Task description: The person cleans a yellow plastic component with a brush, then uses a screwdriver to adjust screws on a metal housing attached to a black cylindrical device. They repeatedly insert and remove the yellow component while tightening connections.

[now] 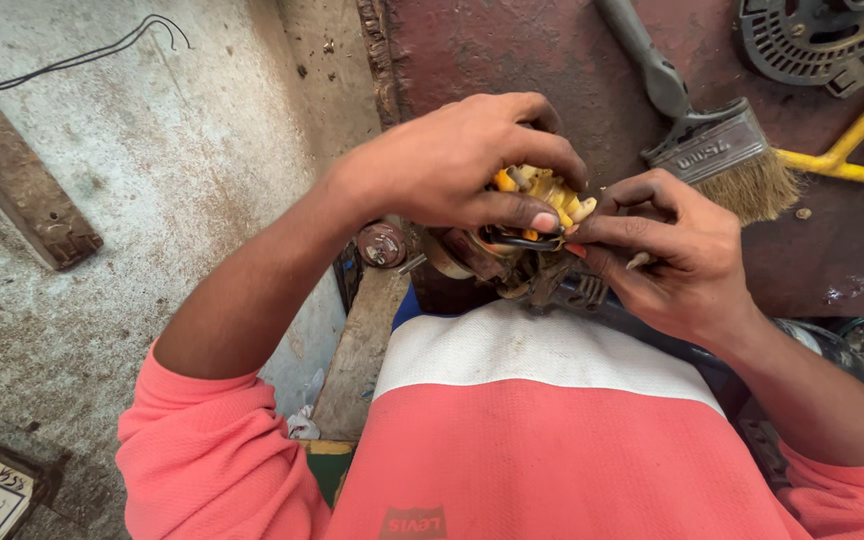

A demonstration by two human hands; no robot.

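1. The left hand [452, 165] is curling down over the wound part [537, 200], fingers clamped on its yellow-sleeved wires.
2. The right hand [677, 250] is pinching the part's right side.
3. The part is sitting between both hands, over the bench's [552, 60] near edge, with a brush [722, 150] lying farther back.

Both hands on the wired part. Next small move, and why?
Probably ease the yellow leads apart with the left hand while the right hand steadies the metal part. Both hands pinch right at the bunched leads and black wire loop, and the fingers hide what lies beneath, so a slow, small pull looks safest.
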